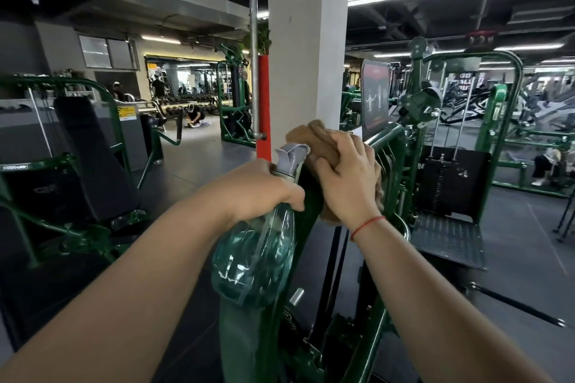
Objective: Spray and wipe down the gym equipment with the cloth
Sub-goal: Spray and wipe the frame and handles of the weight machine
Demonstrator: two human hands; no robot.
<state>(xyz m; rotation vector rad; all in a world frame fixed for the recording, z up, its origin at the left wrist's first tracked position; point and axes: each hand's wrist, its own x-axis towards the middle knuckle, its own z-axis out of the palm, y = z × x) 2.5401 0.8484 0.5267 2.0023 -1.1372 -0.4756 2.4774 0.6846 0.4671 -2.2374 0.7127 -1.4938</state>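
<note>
A pale pillar [308, 56] stands behind the green machine frame [389, 134], whose curved top tube rises to the right of centre. The clear green spray bottle [255, 255] hangs just left of that frame. Its body sits below the left hand [264, 190], which is curled round the neck, and its grey trigger head pokes up above the knuckles. The right hand [345, 174] presses the tan cloth [317, 137] onto the frame's top (fingers curled over it), with cloth bunched beyond the fingertips. A red thread [367, 224] circles the right wrist.
</note>
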